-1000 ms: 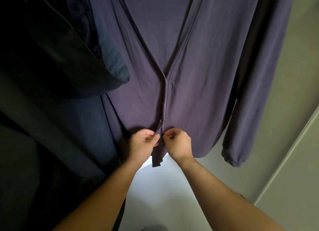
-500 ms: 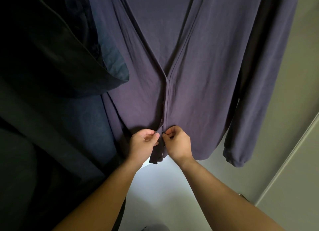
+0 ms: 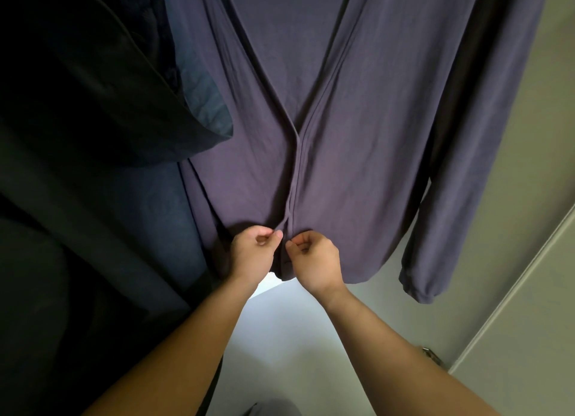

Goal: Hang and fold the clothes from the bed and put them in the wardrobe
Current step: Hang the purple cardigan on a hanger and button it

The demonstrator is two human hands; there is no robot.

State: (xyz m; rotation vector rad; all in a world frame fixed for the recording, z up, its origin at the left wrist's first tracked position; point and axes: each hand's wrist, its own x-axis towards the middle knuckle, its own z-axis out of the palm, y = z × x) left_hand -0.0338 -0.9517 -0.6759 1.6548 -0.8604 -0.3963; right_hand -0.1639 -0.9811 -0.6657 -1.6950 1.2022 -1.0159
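Note:
A dark purple cardigan (image 3: 357, 135) hangs in front of me inside the wardrobe, its V-neck front closed down the middle and its right sleeve (image 3: 466, 179) dangling. My left hand (image 3: 253, 255) pinches the left front edge near the hem. My right hand (image 3: 315, 260) pinches the right front edge beside it. Both hands meet at the button strip just above the hem. The hanger is out of view.
Dark garments (image 3: 77, 104) hang to the left, one with a blue lining (image 3: 205, 104), and a navy piece (image 3: 149, 216) behind them. The pale wardrobe side wall (image 3: 529, 198) stands at right, a white shelf floor (image 3: 295, 338) below.
Both hands slid slightly lower along the front edges. The loose flap that hung below the hem is now tucked in line with the closed front.

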